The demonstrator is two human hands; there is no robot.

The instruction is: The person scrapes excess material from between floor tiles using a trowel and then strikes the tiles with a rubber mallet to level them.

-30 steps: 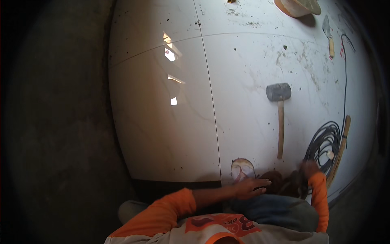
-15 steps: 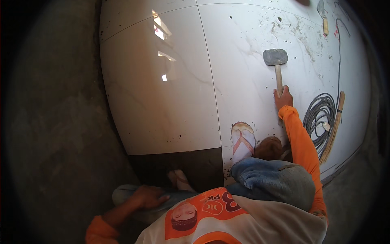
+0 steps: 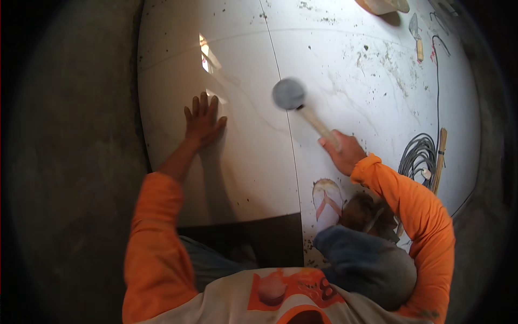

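My right hand [image 3: 346, 153] is wrapped round the wooden handle of a rubber mallet [image 3: 290, 94]. Its grey head is raised and slightly blurred over the joint between two glossy white floor tiles. On the left tile [image 3: 253, 173], my left hand [image 3: 203, 123] is stretched out with its fingers spread, palm toward the surface; it seems to rest there. Faint grey veins and a bright window reflection show on that tile. The right tile [image 3: 356, 108] carries dark specks and smears.
A coil of grey cable [image 3: 416, 157] lies at the right beside a bundle of thin sticks [image 3: 440, 156]. Farther off are a trowel [image 3: 416, 39] and part of a bowl-like container [image 3: 380, 5]. A dark untiled strip [image 3: 259, 237] borders the left tile's near edge. My sandalled foot [image 3: 327, 201] stands on tile.
My left hand has left my leg and reached forward onto the left tile. The mallet has swung left from the right tile and lifted over the joint, still in my right hand.
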